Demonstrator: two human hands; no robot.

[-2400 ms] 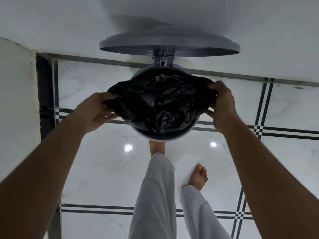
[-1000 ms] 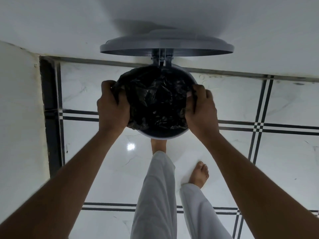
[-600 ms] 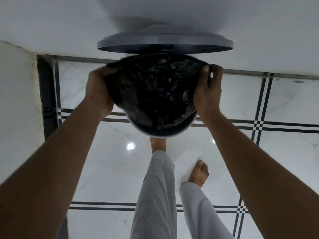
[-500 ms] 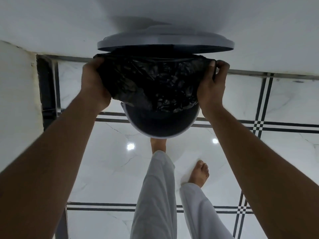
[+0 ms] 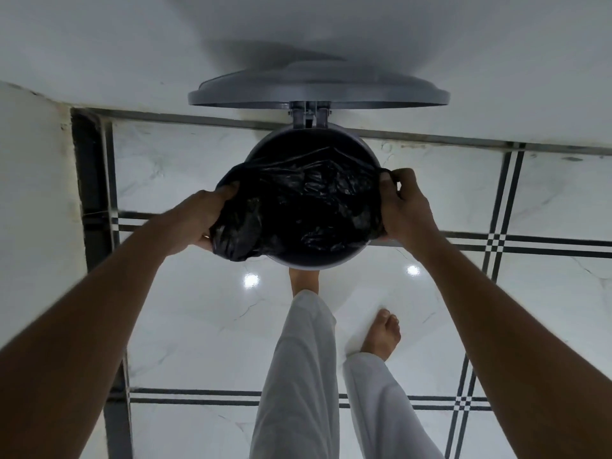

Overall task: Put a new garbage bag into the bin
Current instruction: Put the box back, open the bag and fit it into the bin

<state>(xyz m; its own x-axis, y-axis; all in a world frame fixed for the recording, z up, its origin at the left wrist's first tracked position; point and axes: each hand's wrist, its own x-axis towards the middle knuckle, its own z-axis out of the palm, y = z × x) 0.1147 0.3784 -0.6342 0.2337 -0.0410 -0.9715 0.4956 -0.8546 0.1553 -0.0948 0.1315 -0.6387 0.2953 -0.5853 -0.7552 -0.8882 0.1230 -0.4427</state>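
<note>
A round grey bin [image 5: 318,258] stands on the floor against the wall, its lid [image 5: 318,91] swung up on the hinge. A crumpled black garbage bag [image 5: 298,203] fills the near half of the bin's mouth and hangs over the left rim. My left hand [image 5: 202,220] grips the bag's edge at the left rim. My right hand [image 5: 402,207] grips the bag's edge at the right rim, fingers curled around the plastic. The far part of the bin's inside is dark and uncovered.
White marble floor tiles with black stripe borders [image 5: 496,241] surround the bin. One bare foot [image 5: 304,279] is just in front of the bin, the other foot [image 5: 382,332] stands to the right. A white wall [image 5: 99,44] is behind, a dark corner strip [image 5: 89,180] at left.
Both hands have pulled the bag's edge down and toward me from up near the lid. The hinge and far rim of the bin show again.
</note>
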